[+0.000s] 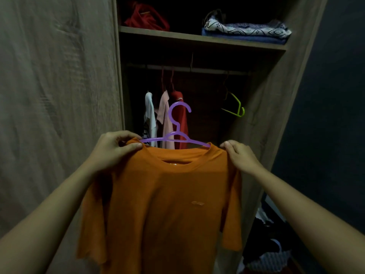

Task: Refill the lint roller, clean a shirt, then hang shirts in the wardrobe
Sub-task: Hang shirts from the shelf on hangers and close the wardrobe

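Observation:
An orange T-shirt (167, 204) hangs in front of me on a purple plastic hanger (175, 123), whose hook points up and to the right. My left hand (116, 149) pinches the shirt's left shoulder over the hanger's end. My right hand (239, 155) grips the right shoulder of the shirt. Behind them stands the open wardrobe with its rail (187, 69) above and beyond the hook.
A white, a pink and a red garment (182, 119) hang at the rail's left. An empty green hanger (237, 107) hangs at the right. The shelf (197, 39) above holds red cloth and folded patterned fabric. Wardrobe door at left; clothes pile (264, 254) on the floor at right.

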The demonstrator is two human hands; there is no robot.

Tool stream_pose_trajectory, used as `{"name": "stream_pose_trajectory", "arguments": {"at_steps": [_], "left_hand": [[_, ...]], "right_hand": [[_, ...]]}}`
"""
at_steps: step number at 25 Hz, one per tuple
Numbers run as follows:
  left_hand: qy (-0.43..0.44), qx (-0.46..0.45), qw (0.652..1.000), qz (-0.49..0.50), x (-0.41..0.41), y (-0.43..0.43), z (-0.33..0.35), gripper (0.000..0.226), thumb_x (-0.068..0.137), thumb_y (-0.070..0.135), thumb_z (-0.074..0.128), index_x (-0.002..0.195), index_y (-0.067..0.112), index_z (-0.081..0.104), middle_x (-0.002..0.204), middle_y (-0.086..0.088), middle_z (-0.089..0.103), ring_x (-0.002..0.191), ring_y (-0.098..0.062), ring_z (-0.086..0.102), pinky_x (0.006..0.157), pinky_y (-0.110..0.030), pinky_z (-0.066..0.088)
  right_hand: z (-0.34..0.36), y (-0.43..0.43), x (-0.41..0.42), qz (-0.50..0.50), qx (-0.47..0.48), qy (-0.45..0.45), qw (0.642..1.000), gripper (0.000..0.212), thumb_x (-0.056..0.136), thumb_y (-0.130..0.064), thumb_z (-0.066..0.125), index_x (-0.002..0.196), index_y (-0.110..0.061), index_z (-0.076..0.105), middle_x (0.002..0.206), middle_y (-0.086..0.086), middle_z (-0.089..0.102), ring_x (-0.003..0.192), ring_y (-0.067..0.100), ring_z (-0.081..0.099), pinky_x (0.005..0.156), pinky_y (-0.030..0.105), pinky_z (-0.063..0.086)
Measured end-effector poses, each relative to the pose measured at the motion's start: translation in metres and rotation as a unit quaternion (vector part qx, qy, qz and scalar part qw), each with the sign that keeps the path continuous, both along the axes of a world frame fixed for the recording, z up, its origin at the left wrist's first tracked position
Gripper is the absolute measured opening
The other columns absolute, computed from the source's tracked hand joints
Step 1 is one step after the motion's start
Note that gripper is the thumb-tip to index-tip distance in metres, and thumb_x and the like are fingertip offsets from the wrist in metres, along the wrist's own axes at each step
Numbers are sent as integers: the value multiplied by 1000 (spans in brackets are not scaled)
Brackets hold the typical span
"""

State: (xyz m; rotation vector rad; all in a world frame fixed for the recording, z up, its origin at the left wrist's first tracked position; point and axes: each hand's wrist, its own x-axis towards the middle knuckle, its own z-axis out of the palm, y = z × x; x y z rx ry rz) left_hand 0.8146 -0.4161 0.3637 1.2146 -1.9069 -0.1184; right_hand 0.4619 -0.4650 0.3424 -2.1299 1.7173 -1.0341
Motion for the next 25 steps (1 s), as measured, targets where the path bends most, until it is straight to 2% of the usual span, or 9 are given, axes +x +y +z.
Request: {"name": "stream_pose_trajectory", "arguments": {"at_steps": [2,5,7,10,13,16,18,21,25], "left_hand": [[3,-11,999,47,-25,-5,-7,19,85,26,64,104,24,65,97,8,61,89,-8,57,75,-18,45],[-6,-56,990,127,-66,-21,-13,21,85,40,61,103,29,63,94,4,67,87,-17,63,77,-36,53],[-3,-65,984,166,-92,-33,-13,22,86,41,59,104,29,61,93,-1,69,86,-24,64,75,-38,53],[-1,-65,982,177,-135,-51,-16,24,89,39,54,111,29,48,90,0,67,83,-24,65,72,-38,54],[-15,-59,985,163,-167,-71,-16,28,92,36,51,115,28,37,91,-2,66,84,-27,64,68,-37,51],[-33,-5,993,116,-179,-93,3,48,92,39,50,132,30,26,107,-5,64,100,-29,61,79,-39,47],[-20,20,994,101,-178,-117,24,61,92,42,50,142,27,19,123,-10,58,111,-31,56,89,-40,45],[51,46,993,99,-176,-178,47,69,91,32,55,147,13,20,145,-15,38,133,-30,38,107,-38,35],[164,87,975,123,-176,-247,57,75,92,23,54,148,4,10,155,-18,18,141,-32,21,115,-38,22]], "right_hand": [[-4,1,9,-44,-76,32,996,33,98,-35,37,123,-20,52,119,2,62,114,21,54,102,46,38],[2,2,30,15,-122,-49,991,23,96,-26,44,110,-15,59,104,2,64,99,16,58,88,35,46],[7,-8,47,62,-43,-150,986,20,97,-21,43,102,-15,62,93,-1,64,86,11,59,81,28,45],[17,-31,66,100,139,-322,931,29,99,-21,37,114,-6,56,96,5,62,74,8,55,69,20,43],[31,-63,62,95,227,-403,882,35,100,-26,34,90,-5,60,82,2,61,70,8,53,66,19,40],[40,-101,49,81,240,-424,869,35,99,-27,33,81,-13,60,81,-4,65,73,6,55,66,21,39],[44,-124,42,59,228,-427,873,24,95,-27,43,80,-17,59,68,-7,66,71,12,54,67,25,40],[56,-156,37,23,180,-383,906,13,85,-27,60,87,-14,61,60,-2,60,79,20,59,85,35,46],[83,-183,35,44,119,-332,935,23,89,-21,56,105,-4,57,67,2,54,59,13,53,56,22,42]]}}
